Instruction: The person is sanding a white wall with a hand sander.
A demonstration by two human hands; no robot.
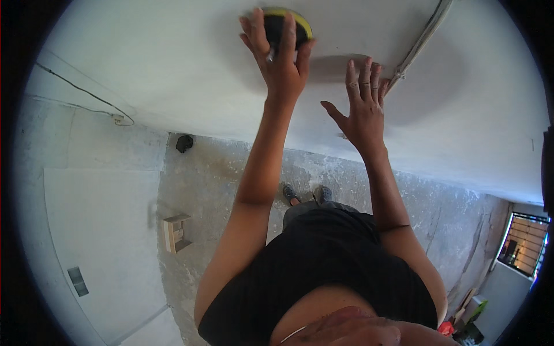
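Observation:
At the upper middle, my left hand (281, 60) is spread over a round black pad with a yellow rim (305, 27), its fingers around the pad's back. The pad lies against a white wall (181, 56). To the right, my right hand (365, 97) is raised with its fingers apart and holds nothing; its fingertips are at or close to the wall, and whether they touch cannot be told. Pale dust coats the right fingers.
A pipe or covered cable (417, 47) runs along the wall beside my right hand. A thin cable (82, 88) reaches a small box at the left. On the worn concrete floor (212, 173) are a black object (185, 143) and an open cardboard box (175, 233). A barred window (523, 243) is at the far right.

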